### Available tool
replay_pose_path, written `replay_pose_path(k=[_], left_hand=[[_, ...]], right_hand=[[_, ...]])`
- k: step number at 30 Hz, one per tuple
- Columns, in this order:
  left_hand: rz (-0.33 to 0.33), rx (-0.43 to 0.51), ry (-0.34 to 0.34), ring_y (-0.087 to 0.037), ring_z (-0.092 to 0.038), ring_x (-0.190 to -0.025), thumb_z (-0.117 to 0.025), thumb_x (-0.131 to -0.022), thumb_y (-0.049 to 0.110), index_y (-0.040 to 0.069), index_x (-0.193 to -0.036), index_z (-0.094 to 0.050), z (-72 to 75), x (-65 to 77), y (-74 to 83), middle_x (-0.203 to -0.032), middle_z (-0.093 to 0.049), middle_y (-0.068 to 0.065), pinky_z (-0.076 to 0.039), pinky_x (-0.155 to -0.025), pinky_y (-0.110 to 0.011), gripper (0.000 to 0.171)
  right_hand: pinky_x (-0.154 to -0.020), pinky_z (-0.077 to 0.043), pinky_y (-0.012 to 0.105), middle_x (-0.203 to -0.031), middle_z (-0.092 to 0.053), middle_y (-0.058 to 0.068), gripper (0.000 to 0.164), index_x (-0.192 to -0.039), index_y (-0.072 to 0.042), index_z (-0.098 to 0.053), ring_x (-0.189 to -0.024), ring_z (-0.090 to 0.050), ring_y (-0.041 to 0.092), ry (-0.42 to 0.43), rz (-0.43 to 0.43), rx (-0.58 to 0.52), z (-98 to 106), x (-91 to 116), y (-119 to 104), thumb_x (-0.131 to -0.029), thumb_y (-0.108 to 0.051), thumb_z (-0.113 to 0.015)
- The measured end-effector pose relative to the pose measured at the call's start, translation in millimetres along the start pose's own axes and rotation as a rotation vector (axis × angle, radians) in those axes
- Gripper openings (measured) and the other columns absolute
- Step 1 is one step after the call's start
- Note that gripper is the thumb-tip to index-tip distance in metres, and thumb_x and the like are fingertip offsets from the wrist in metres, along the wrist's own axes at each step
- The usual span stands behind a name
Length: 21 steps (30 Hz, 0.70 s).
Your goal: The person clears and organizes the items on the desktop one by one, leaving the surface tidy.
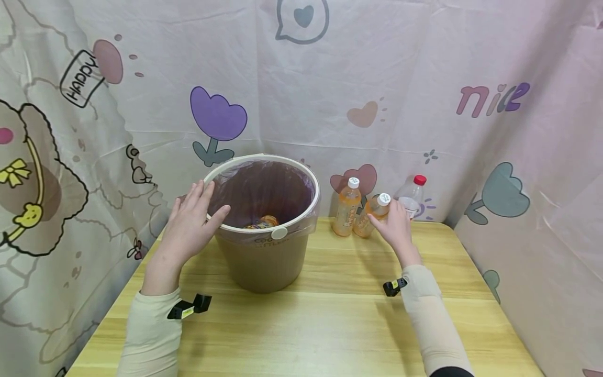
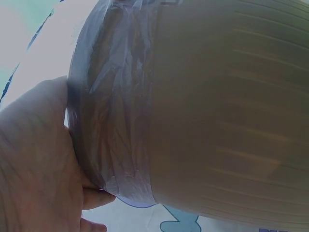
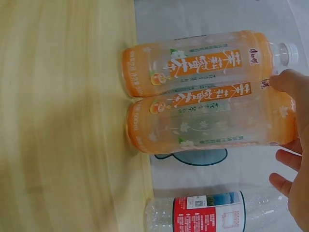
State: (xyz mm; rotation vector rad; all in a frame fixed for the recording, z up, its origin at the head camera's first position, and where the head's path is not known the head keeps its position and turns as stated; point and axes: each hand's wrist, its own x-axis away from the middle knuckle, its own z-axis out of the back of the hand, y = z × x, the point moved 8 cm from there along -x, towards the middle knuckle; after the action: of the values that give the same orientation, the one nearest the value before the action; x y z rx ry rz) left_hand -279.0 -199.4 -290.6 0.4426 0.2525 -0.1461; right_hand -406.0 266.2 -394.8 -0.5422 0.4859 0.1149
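In the head view my left hand (image 1: 188,230) lies at the left rim of a round brown trash bin (image 1: 266,264), fingers extended and thumb held apart. A clear plastic bag (image 2: 125,96) is folded over the bin's edge beside that hand. My right hand (image 1: 398,230) grips the shoulder of an orange-labelled drink bottle (image 3: 207,118), thumb on one side and fingers on the other. That bottle stands upright on the table, its white cap on. A matching orange drink bottle (image 1: 346,212) is right beside it, to the left.
To the right of the gripped bottle stands a clear bottle (image 1: 410,201) with a red cap and red label. Orange-and-purple wrapping (image 1: 268,221) shows inside the bin. A printed cloth (image 1: 292,104) hangs behind the wooden table (image 1: 325,324) and along both sides.
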Motion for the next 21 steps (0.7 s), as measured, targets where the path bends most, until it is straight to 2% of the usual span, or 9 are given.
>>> replay_pose_path(k=[9,21], left_hand=[[-0.005,0.006,0.0,-0.04,-0.004,-0.152,-0.032,-0.099,0.06,0.006,-0.157,-0.015,0.6,-0.6,0.7,-0.162,-0.008,-0.024,-0.001,-0.117,-0.067,0.081],[-0.02,0.007,0.016,-0.042,-0.006,-0.151,-0.031,-0.1,0.059,0.005,-0.156,-0.016,0.8,-0.1,0.9,-0.162,-0.01,-0.025,-0.003,-0.116,-0.068,0.08]], right_hand=[[-0.096,-0.042,0.058,-0.11,-0.06,0.026,0.064,-0.119,0.006,-0.052,-0.105,-0.054,0.04,0.082,0.111,0.013,5,12,-12,-0.078,-0.036,-0.077],[-0.098,-0.041,0.058,-0.119,-0.06,0.021,0.066,-0.127,0.0,-0.053,-0.114,-0.053,0.039,0.105,0.202,0.0,16,23,-36,-0.075,-0.032,-0.079]])
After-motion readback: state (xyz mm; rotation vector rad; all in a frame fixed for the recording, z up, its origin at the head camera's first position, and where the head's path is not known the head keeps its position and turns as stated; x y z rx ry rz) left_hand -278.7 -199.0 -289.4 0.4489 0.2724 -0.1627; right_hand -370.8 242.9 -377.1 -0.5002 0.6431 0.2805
